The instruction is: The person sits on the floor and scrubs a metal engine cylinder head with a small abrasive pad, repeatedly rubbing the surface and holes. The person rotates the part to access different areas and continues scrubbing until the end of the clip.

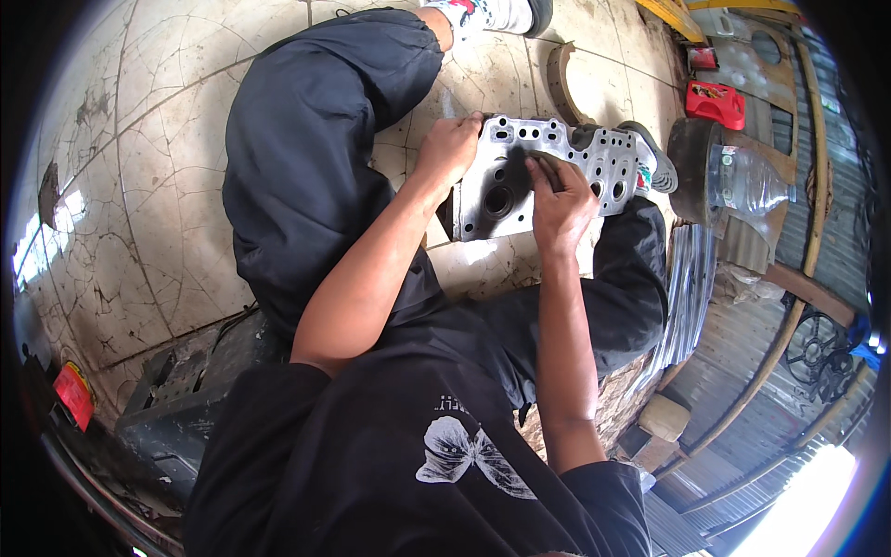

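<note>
A silvery engine cylinder head (538, 212) lies between my legs, its flat face up, with several bolt holes and round openings. My left hand (450, 148) is closed around its far left corner and steadies it. My right hand (564, 202) rests over the middle of the face, fingers bent and pressed together against the metal. A dark patch shows at those fingertips; whether it is a thin pad or grime I cannot make out. A dark round opening (498, 200) sits left of the right hand.
A curved metal brake shoe (560, 82) lies on the cracked tile floor (148, 176) beyond the cylinder head. To the right are a red plastic case (715, 105), a clear plastic bottle (750, 178) and corrugated metal sheets (687, 283). A dark metal box (200, 390) stands at my left.
</note>
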### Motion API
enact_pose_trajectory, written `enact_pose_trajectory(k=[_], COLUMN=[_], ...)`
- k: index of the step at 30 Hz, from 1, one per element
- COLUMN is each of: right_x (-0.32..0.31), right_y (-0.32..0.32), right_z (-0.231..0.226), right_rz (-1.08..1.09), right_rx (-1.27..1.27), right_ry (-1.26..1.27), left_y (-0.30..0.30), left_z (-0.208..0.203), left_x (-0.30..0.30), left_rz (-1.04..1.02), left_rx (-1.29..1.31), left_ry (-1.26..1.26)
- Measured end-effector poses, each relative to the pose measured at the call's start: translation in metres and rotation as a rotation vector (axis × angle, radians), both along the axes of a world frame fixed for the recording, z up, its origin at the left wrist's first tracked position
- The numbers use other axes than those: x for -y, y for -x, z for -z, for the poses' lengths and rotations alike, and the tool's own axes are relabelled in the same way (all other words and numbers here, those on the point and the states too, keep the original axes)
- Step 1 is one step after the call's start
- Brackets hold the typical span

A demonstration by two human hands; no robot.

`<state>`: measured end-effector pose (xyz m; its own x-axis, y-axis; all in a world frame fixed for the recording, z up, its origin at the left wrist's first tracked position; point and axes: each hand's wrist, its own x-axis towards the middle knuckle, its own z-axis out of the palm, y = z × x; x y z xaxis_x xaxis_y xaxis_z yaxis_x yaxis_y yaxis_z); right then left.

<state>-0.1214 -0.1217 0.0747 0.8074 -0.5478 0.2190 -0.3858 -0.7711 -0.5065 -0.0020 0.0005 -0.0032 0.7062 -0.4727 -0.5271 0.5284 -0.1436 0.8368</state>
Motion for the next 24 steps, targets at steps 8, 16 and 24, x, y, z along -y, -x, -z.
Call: enact_pose_trajectory(k=[8, 16, 24], right_x=[-0.015, -0.016, -0.025], right_y=[0.005, 0.016, 0.048], right_z=[0.007, -0.009, -0.031], right_rz=[0.072, 0.167, 0.174], right_rx=[0.062, 0.446, 0.445], right_ry=[-0.422, -1.230, -1.224], left_y=[0.001, -0.007, 0.001], left_z=[-0.015, -0.061, -0.072], left_x=[0.006, -0.008, -0.007], left_rz=[-0.164, 0.241, 0.442], left_rx=[0.349, 0.648, 0.325], left_ry=[-0.106, 0.507, 0.500])
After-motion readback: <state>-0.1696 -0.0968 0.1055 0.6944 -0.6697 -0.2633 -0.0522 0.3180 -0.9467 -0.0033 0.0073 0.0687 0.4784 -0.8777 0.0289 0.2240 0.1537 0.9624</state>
